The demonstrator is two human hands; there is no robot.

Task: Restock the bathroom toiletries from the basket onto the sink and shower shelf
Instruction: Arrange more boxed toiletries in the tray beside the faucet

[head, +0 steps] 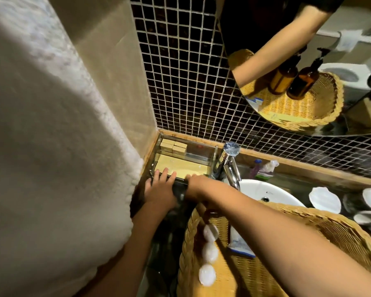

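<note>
A clear acrylic tray (204, 155) stands in the counter's back left corner. It holds small tan boxes (174, 146) and flat yellow packets (184, 167). My left hand (159, 189) rests on the tray's front edge, fingers spread over the packets. My right hand (196, 185) is beside it at the same edge with its fingers curled down and hidden. The wicker basket (308, 219) sits under my right forearm, in front of the sink basin (266, 189). In it lie three white round wrapped items (210, 251) and a white and blue tube (240, 243). The mirror reflects two amber pump bottles (302, 80) in the basket.
A chrome faucet (229, 163) rises between tray and basin. A white towel (51, 146) hangs along the left. White shell-shaped dishes (325, 199) lie at right on the counter. Small wrapped items (263, 168) sit behind the basin, below the dark mosaic wall (180, 71).
</note>
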